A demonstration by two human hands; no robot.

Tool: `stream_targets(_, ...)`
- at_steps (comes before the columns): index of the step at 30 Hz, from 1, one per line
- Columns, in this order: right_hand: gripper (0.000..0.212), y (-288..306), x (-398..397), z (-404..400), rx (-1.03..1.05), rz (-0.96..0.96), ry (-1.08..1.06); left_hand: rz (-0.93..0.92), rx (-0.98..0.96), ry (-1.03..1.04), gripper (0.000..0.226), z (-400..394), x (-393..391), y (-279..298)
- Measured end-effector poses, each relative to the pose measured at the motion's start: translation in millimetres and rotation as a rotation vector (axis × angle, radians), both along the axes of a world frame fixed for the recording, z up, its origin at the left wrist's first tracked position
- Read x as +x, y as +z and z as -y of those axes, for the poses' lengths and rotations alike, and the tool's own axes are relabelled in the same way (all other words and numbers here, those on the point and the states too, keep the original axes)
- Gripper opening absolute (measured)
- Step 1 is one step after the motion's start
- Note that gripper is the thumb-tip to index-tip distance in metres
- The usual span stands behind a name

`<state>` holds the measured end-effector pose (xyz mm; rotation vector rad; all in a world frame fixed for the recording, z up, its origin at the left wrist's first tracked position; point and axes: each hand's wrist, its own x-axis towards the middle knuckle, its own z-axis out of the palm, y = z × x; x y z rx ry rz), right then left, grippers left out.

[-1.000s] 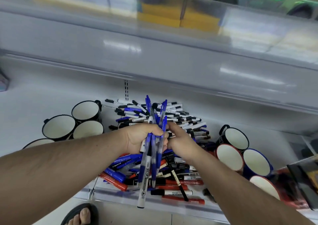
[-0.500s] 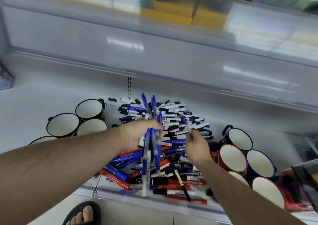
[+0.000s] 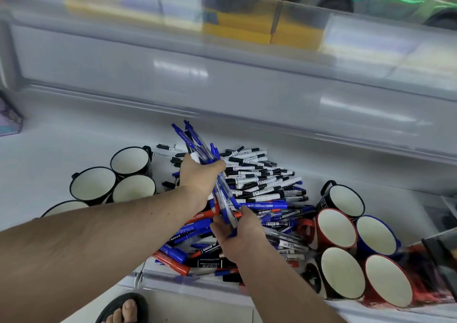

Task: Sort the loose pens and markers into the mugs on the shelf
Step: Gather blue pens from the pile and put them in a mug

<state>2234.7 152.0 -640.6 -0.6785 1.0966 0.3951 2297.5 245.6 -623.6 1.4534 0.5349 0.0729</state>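
A heap of loose pens and markers (image 3: 262, 181) in black, blue and red covers the middle of the white shelf (image 3: 49, 149). My left hand (image 3: 197, 176) grips a bundle of blue pens (image 3: 193, 139) above the heap, tips pointing up and away. My right hand (image 3: 239, 236) is just below it, fingers curled around the lower ends of those blue pens. Empty black mugs (image 3: 92, 185) stand in a group on the left. Red, blue and black mugs (image 3: 336, 228) stand on the right, all empty.
A clear rail (image 3: 173, 278) runs along the shelf's front edge. The upper shelf (image 3: 222, 75) overhangs close above, with toy cars and yellow boxes on it. A purple box (image 3: 10, 120) sits at far left. My sandalled foot (image 3: 123, 308) shows on the floor below.
My left hand has lifted the blue pen bundle up and tilted it leftward. My right hand has dropped from beside the bundle to its lower ends near the heap.
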Motion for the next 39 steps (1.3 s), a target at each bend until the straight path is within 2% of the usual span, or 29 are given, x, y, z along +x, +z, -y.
stream_targets(2,0.028,0,6,2,-0.027,-0.003,-0.024,0.027,0.031,-0.010,0.023,3,-3,3)
stream_targets(5,0.022,1,12,1,-0.040,-0.029,-0.060,0.023,0.028,-0.013,0.029,7,-8,4)
stream_targets(8,0.015,2,7,-7,-0.045,-0.021,0.009,0.043,0.063,-0.037,0.022,10,-7,2)
stream_targets(13,0.016,3,3,-14,0.028,0.017,0.034,0.047,0.095,-0.184,0.019,12,-9,9)
stream_targets(20,0.018,-13,-12,1,-0.033,0.184,0.274,0.044,0.135,-0.384,0.035,14,-20,10)
stream_targets(21,0.016,-12,-15,9,-0.083,0.208,0.328,0.051,0.159,-0.407,0.033,12,-20,8)
stream_targets(23,0.009,-13,-10,33,-0.371,0.270,0.378,0.054,0.261,-0.476,0.025,3,-21,-1)
stream_targets(25,0.015,2,8,60,-0.709,0.346,0.299,0.037,0.420,-0.584,0.026,-7,-23,-11)
stream_targets(27,0.018,28,29,77,-0.854,0.503,0.205,0.008,0.550,-0.717,0.032,-13,-24,-16)
stream_targets(29,0.012,49,45,79,-0.873,0.664,0.235,-0.018,0.653,-0.837,0.041,-14,-25,-16)
stream_targets(31,0.019,58,51,67,-0.910,0.698,0.414,-0.016,0.733,-0.928,0.045,-10,-27,-11)
stream_targets(34,0.012,58,51,54,-0.896,0.643,0.529,0.008,0.783,-0.996,0.045,-3,-30,-7)
stream_targets(39,0.014,64,46,53,-0.724,0.552,0.619,0.000,0.754,-0.995,0.049,-2,-31,-7)
